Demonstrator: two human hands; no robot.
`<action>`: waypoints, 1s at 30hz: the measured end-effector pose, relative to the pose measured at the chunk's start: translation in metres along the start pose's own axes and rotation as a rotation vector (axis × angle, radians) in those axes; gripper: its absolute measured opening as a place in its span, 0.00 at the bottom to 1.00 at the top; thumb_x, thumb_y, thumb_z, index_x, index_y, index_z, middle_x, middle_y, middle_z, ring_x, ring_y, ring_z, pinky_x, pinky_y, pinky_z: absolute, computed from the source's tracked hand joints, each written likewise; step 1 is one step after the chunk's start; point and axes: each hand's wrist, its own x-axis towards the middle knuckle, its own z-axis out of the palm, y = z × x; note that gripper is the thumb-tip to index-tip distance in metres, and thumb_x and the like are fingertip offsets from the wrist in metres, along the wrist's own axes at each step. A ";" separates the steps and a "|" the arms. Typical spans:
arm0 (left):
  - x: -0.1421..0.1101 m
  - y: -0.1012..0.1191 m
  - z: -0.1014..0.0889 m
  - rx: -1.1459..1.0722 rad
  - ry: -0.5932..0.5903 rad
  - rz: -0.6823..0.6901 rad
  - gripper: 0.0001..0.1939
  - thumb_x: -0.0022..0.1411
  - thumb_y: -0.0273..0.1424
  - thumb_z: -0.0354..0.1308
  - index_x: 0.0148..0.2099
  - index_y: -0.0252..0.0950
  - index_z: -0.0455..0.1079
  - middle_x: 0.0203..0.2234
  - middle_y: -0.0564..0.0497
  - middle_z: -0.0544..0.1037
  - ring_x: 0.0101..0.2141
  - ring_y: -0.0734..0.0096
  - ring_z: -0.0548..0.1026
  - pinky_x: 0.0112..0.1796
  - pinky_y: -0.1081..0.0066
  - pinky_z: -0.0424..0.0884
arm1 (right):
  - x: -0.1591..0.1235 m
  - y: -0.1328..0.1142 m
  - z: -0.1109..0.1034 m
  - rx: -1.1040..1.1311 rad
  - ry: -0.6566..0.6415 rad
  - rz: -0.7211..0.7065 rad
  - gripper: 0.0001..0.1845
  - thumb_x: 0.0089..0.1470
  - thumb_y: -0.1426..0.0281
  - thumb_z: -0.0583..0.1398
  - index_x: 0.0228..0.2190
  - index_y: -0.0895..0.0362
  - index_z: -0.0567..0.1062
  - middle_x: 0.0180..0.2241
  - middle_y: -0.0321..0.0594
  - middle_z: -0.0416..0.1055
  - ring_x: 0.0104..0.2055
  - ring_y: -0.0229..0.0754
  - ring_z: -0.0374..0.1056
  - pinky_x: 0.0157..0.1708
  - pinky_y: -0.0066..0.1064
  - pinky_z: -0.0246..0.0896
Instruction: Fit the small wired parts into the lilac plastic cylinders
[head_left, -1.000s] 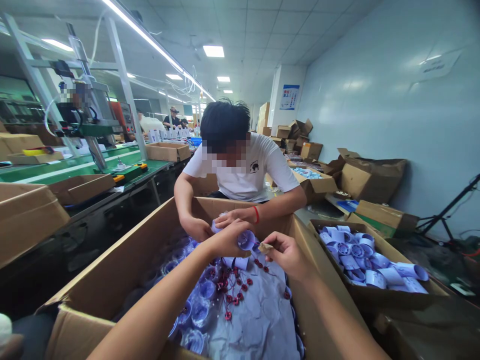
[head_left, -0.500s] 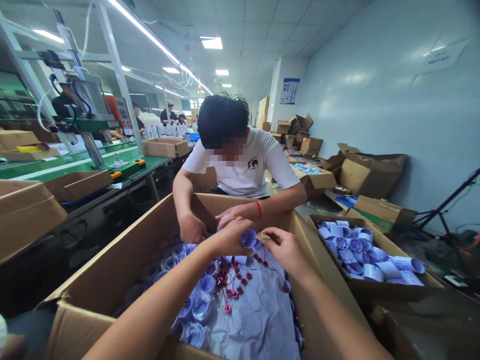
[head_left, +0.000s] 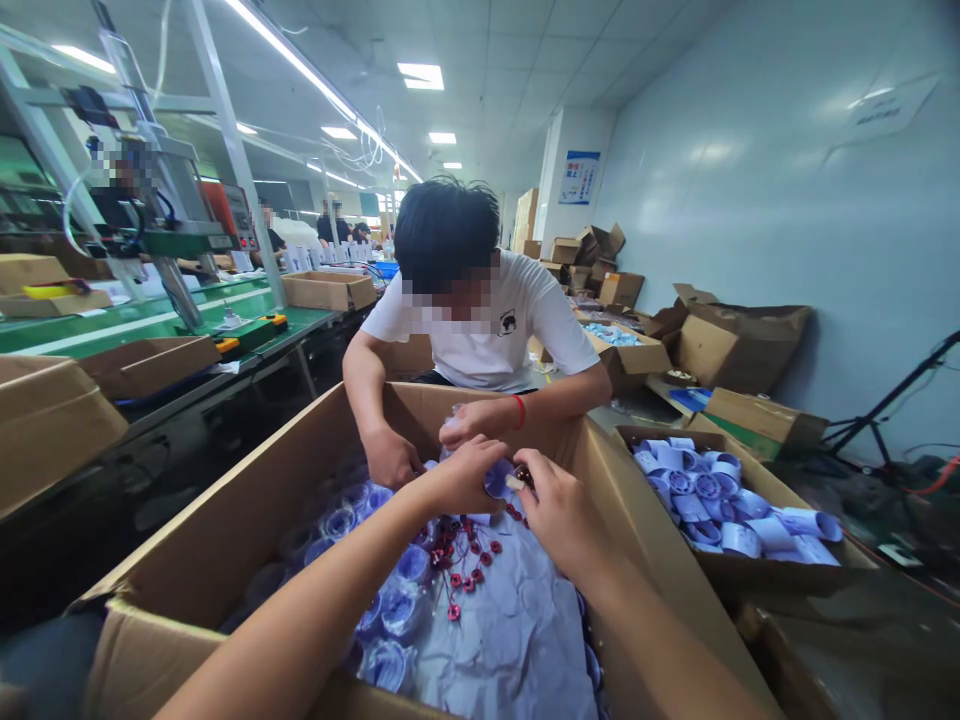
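Note:
My left hand (head_left: 466, 478) is closed around a pale violet plastic cup (head_left: 496, 480), its open end turned toward my right hand. Pinched in the fingers of my right hand (head_left: 553, 502) is a small pale piece (head_left: 514, 482) at the cup's rim; a dark bit beside it is too small to make out. Below both hands, several small red parts with thin wires (head_left: 466, 565) lie on a crumpled pale sheet (head_left: 510, 630). Bagged plastic cups (head_left: 401, 605) fill the left side of the big cardboard box (head_left: 232, 520) under my arms.
Across the box a person in a white shirt (head_left: 480, 340) leans in, both hands over its far side. At right stands a carton of loose violet cups (head_left: 739, 495). A green workbench (head_left: 262, 335) with a press machine (head_left: 161, 180) runs along the left.
My right hand has moved slightly left and closer to the cup, with the pale piece now at its rim. The other person's hand has lifted a clear-wrapped item. My left hand stays nearly in place.

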 end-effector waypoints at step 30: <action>-0.004 0.005 0.000 -0.228 0.072 0.010 0.32 0.41 0.24 0.64 0.50 0.36 0.58 0.46 0.44 0.70 0.48 0.58 0.69 0.47 0.61 0.68 | 0.002 0.003 0.008 0.172 0.123 -0.124 0.14 0.51 0.82 0.53 0.37 0.55 0.71 0.35 0.41 0.72 0.40 0.44 0.68 0.40 0.36 0.66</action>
